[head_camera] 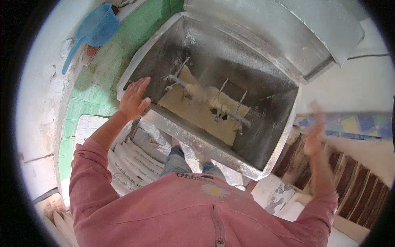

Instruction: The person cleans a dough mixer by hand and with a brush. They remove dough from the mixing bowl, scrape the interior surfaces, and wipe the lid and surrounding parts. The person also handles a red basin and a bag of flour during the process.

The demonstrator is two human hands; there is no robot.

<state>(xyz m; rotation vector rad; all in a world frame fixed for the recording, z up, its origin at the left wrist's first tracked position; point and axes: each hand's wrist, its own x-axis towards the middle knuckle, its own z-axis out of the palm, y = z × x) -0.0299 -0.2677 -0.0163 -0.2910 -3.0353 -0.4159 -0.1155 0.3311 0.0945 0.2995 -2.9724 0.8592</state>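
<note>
Before me stands a metal horizontal mixer trough (pixel 271 136) with its lid (pixel 265 34) raised. Inside, a shaft with thin rods (pixel 242 100) crosses the tub. Beneath and around the shaft lies a pale beige flour-like mass (pixel 185 106); dark spots near the middle are too unclear to name. My left hand (pixel 135 98) rests flat at the trough's front-left rim, thumb apart, with nothing in it. Off the trough's right side, my right hand (pixel 314 132) is raised and blurred by motion. Its fingers look extended, and I see nothing held there.
A blue plastic dipper (pixel 97 26) hangs or sits by the left wall. Stacked printed white sacks (pixel 135 166) lie below on the left. To the right are a brown striped surface (pixel 355 185) and a blue checked cloth (pixel 358 125). A cable (pixel 368 56) runs behind the lid.
</note>
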